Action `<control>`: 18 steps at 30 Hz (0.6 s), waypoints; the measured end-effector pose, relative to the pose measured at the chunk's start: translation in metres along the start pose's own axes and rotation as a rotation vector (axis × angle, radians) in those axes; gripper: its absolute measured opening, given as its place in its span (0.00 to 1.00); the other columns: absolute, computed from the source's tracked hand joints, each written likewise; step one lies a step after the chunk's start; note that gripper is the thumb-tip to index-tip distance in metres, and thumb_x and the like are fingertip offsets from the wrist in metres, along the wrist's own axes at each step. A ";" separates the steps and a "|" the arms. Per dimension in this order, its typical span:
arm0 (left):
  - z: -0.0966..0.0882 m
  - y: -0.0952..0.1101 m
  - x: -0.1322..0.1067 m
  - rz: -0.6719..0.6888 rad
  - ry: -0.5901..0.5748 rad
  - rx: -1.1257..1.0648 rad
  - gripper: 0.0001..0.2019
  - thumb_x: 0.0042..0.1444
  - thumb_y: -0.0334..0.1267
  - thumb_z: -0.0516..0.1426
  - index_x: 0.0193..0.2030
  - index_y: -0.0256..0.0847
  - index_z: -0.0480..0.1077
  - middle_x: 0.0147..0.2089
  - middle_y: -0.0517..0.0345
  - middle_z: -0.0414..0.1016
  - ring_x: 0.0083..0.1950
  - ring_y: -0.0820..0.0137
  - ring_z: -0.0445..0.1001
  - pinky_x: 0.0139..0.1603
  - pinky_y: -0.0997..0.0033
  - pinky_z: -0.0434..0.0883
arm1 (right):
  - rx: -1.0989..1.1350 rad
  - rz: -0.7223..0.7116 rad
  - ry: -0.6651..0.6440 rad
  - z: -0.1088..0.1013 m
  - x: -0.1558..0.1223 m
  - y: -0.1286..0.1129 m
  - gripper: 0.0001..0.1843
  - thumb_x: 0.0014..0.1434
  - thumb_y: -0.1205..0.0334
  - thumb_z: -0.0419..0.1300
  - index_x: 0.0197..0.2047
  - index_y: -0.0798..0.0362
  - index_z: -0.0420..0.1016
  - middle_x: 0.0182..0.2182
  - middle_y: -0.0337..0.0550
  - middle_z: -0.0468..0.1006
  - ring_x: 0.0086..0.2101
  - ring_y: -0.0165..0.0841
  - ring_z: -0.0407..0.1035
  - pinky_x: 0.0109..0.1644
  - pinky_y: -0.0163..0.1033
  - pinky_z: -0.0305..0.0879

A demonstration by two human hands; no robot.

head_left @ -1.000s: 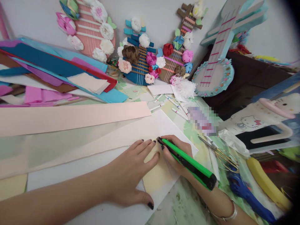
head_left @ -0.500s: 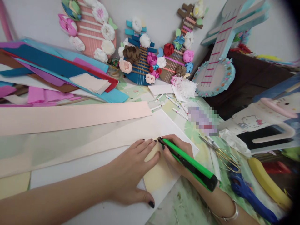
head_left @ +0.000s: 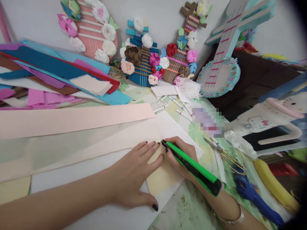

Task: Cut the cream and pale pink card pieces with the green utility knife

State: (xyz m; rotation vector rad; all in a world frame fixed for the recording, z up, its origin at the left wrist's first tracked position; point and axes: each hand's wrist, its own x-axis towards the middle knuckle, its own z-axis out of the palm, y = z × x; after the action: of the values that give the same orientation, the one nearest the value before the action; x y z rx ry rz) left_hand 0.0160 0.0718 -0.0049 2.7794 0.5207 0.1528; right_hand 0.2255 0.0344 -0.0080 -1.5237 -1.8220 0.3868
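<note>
My left hand lies flat with its fingers stretched out, pressing on a pale yellow paper piece and the white sheet beneath. In my right hand is a green and black utility knife, its tip touching the paper right by my left fingertips. Whether the blade is out cannot be seen. A thin cream strip of paper runs leftward above my left hand. Beyond it lies a pale pink strip.
Gold-handled scissors, a blue tool and a banana-shaped yellow object lie at right, below a white cup. Coloured paper is piled at left. Flower-covered paper guitars lean on the wall. Several thin white sticks lie nearby.
Both hands and the knife stay in practically the same place. Only a very slight shift of the whole view shows.
</note>
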 end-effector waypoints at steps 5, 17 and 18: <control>-0.001 0.000 0.001 0.000 -0.006 0.002 0.52 0.46 0.71 0.54 0.68 0.32 0.54 0.70 0.30 0.46 0.71 0.43 0.45 0.68 0.42 0.47 | -0.029 0.025 -0.016 -0.001 -0.001 -0.003 0.11 0.54 0.66 0.55 0.42 0.48 0.70 0.30 0.35 0.79 0.29 0.30 0.74 0.35 0.32 0.67; 0.000 0.000 0.002 -0.003 -0.008 0.008 0.52 0.45 0.71 0.54 0.68 0.33 0.53 0.71 0.31 0.46 0.71 0.45 0.45 0.68 0.43 0.47 | 0.005 -0.008 -0.049 -0.001 0.000 0.002 0.12 0.53 0.68 0.56 0.42 0.49 0.69 0.29 0.34 0.78 0.28 0.28 0.72 0.34 0.31 0.65; -0.001 0.000 0.002 -0.003 -0.012 0.014 0.52 0.45 0.71 0.54 0.68 0.33 0.53 0.71 0.31 0.46 0.71 0.45 0.45 0.68 0.44 0.47 | 0.008 -0.014 -0.047 0.000 0.000 0.002 0.13 0.53 0.68 0.56 0.43 0.49 0.69 0.29 0.34 0.78 0.28 0.28 0.72 0.34 0.31 0.65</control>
State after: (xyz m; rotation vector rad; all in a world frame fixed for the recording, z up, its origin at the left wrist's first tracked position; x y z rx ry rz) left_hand 0.0176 0.0723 -0.0039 2.7910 0.5247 0.1321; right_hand 0.2275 0.0350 -0.0091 -1.5074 -1.8638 0.4266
